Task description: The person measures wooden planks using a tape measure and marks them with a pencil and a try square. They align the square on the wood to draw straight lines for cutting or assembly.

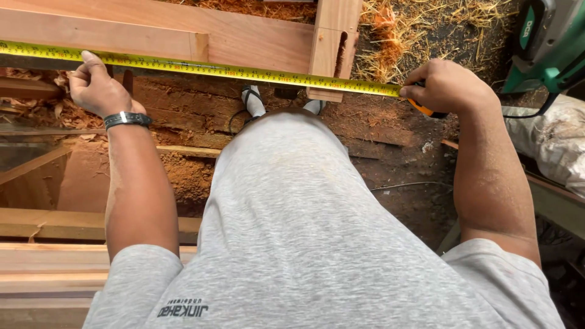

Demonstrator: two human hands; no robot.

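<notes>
Two hands stretch a yellow tape measure (244, 70) along the far wooden frame (183, 30). Left hand (97, 88) presses the blade down with its thumb; right hand (448, 85) curls its fingers around the orange case (426, 109).

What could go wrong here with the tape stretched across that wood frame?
1. The yellow tape spans a gap between the left hand and right hand; it may sag or sit slanted, skewing the reading.
2. If the left thumb slips, the tape could snap back toward the orange case and the fingers.
3. Sawdust and offcuts underfoot may be slippery.
</notes>
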